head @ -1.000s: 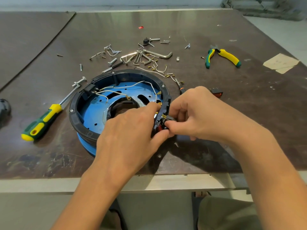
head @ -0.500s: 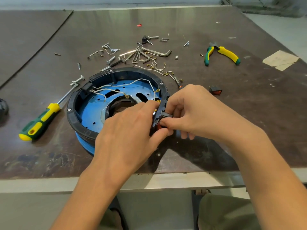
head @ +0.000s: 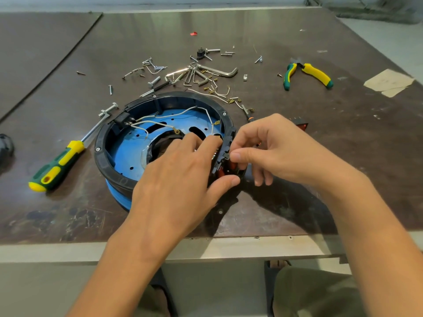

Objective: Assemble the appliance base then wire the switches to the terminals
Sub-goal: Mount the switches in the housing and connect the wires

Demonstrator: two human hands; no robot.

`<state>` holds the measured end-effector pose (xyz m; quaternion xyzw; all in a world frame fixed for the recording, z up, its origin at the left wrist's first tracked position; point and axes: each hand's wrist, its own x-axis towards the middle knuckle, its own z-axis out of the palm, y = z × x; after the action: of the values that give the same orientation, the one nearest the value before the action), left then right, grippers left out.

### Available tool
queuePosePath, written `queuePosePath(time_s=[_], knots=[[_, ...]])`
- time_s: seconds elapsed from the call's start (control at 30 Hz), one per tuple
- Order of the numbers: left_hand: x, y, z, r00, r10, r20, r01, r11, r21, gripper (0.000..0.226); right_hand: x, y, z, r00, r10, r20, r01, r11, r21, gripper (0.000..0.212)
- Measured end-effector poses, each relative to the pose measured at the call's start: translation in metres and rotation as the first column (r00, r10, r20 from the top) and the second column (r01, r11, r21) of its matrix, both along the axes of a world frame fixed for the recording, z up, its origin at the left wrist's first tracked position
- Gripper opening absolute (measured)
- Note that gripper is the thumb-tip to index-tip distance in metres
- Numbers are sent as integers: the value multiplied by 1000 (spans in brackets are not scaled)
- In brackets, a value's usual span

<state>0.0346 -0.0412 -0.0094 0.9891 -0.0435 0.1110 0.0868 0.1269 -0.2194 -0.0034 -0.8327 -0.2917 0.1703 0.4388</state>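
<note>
The round appliance base (head: 128, 154), blue inside a black ring, lies tilted on the table with white wires (head: 160, 115) running across its plate. My left hand (head: 178, 184) grips the base's right rim, fingers inside and thumb outside under a red switch (head: 231, 168). My right hand (head: 272, 149) pinches the small switch part at that rim with thumb and forefinger. A second red switch (head: 302, 124) lies on the table behind my right hand. The terminals under my fingers are hidden.
A green-yellow screwdriver (head: 57, 168) lies left of the base. Loose screws, hex keys (head: 212, 72) and short wires are scattered behind it. Green-yellow pliers (head: 306, 74) sit at the back right. The table edge (head: 68, 252) runs close below my wrists.
My right hand's fingers have shifted slightly at the rim, and the red switch now shows between both thumbs. The base has stayed in place.
</note>
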Motion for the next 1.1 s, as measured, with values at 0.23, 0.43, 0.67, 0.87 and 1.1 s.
queuePosePath(time_s=[0.23,0.43,0.67,0.87,1.1], knots=[[0,-2,0,1000,15,-4,-15,1000,5,56,3,-5,-3,998,64,-25,-66,993,-94,10],[1,1,0,999,-18,-39,18,1000,-7,57,1,1,-5,993,28,114,-14,992,-124,17],[1,3,-1,998,-41,-54,40,999,-29,58,-2,1,-8,993,-98,65,102,993,-62,25],[0,-1,-1,1000,-3,6,3,1000,-21,48,0,2,-12,994,-105,-42,106,994,22,24],[-1,-5,-1,997,46,70,-46,999,6,47,32,-30,-18,837,-512,191,501,859,105,15]])
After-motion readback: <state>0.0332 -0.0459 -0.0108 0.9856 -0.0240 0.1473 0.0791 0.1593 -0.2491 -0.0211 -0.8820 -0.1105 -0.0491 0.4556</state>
